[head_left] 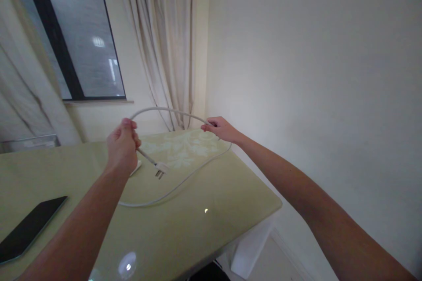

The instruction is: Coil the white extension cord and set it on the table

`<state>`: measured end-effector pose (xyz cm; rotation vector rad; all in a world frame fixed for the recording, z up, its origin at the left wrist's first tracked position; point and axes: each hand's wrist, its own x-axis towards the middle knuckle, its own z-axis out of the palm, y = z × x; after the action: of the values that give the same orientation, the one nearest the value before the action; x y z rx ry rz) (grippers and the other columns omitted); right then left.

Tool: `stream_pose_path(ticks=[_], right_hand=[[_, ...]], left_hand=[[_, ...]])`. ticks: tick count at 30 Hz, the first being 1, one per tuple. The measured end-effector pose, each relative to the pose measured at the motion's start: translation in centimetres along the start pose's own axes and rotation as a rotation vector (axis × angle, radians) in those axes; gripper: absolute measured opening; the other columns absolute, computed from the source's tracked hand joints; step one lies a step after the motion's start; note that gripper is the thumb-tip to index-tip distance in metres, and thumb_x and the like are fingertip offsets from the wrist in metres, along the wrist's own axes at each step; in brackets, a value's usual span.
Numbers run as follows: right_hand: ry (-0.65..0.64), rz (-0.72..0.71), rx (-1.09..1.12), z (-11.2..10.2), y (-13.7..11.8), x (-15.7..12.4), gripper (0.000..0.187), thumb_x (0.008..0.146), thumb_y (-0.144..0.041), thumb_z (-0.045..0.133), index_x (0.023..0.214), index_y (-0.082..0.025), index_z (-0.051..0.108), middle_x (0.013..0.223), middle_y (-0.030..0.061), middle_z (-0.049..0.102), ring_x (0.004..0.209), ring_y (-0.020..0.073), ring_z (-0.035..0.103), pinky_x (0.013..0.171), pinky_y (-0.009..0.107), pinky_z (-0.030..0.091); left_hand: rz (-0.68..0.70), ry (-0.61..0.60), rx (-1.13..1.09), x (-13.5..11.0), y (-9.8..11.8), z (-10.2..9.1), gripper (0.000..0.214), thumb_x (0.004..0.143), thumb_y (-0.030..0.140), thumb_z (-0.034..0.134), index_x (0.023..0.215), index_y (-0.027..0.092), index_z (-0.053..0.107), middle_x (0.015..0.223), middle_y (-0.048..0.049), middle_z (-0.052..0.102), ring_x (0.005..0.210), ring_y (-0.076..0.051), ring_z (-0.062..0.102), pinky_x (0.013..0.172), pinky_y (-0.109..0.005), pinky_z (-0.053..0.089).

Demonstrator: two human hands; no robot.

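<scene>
My left hand (122, 145) is closed in a fist round a white power cable (171, 111) a short way behind its plug (160, 169), which hangs just above the table. From the fist the cable arches up and over to my right hand (220, 128), which pinches it between thumb and fingers. Past my right hand the cable drops onto the pale green table (198, 228) and curves back toward my left forearm. Something small and white (136, 167) lies on the table under my left hand; I cannot make out what it is.
A dark phone or tablet (28, 228) lies flat near the table's left front. The table's right corner (278, 204) stands close to a bare white wall. Behind the table are a window (75, 30) and cream curtains (165, 39).
</scene>
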<state>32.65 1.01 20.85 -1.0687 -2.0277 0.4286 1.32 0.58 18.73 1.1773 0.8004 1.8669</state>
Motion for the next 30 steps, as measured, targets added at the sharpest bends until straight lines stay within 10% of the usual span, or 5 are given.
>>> stream_pose_path(ticks=[4, 10, 20, 30], right_hand=[[0.053, 0.093, 0.090, -0.7, 2.4, -1.4, 0.045, 0.093, -0.060, 0.055, 0.082, -0.017, 0.062, 0.056, -0.0072, 0.040, 0.052, 0.0102, 0.038, 0.052, 0.024, 0.029], [0.197, -0.008, 0.163, 2.9, 0.6, 0.1, 0.043, 0.100, -0.058, 0.046, 0.084, -0.020, 0.057, 0.056, -0.0074, 0.037, 0.051, 0.0099, 0.034, 0.051, 0.023, 0.027], [-0.118, -0.087, 0.295, 7.7, -3.1, 1.2, 0.052, 0.097, -0.067, 0.049, 0.079, -0.018, 0.058, 0.053, -0.0068, 0.042, 0.049, 0.0092, 0.038, 0.050, 0.022, 0.030], [-0.319, -0.145, -0.014, 9.2, -3.5, -1.0, 0.047, 0.103, -0.056, 0.049, 0.078, -0.017, 0.060, 0.061, -0.0029, 0.057, 0.061, 0.0119, 0.054, 0.061, 0.023, 0.036]], left_hand=[[-0.184, 0.151, -0.223, 0.1, 0.3, -1.7, 0.036, 0.108, 0.032, 0.041, 0.076, 0.019, 0.050, 0.049, 0.0101, 0.030, 0.040, -0.006, 0.022, 0.039, -0.018, 0.020], [-0.377, -0.090, -0.266, -4.4, -3.2, 1.0, 0.037, 0.094, 0.040, 0.069, 0.071, 0.019, 0.049, 0.053, 0.0118, 0.028, 0.039, -0.004, 0.021, 0.035, -0.018, 0.018], [-0.403, -0.210, -0.551, -7.2, -3.9, 4.9, 0.041, 0.080, 0.036, 0.085, 0.114, 0.026, 0.067, 0.066, 0.0101, 0.042, 0.047, -0.003, 0.034, 0.044, -0.014, 0.033], [-0.305, -0.104, -0.494, -7.1, -3.2, 4.0, 0.028, 0.081, 0.041, 0.084, 0.088, 0.019, 0.068, 0.054, 0.0107, 0.039, 0.043, -0.003, 0.036, 0.042, -0.014, 0.035]])
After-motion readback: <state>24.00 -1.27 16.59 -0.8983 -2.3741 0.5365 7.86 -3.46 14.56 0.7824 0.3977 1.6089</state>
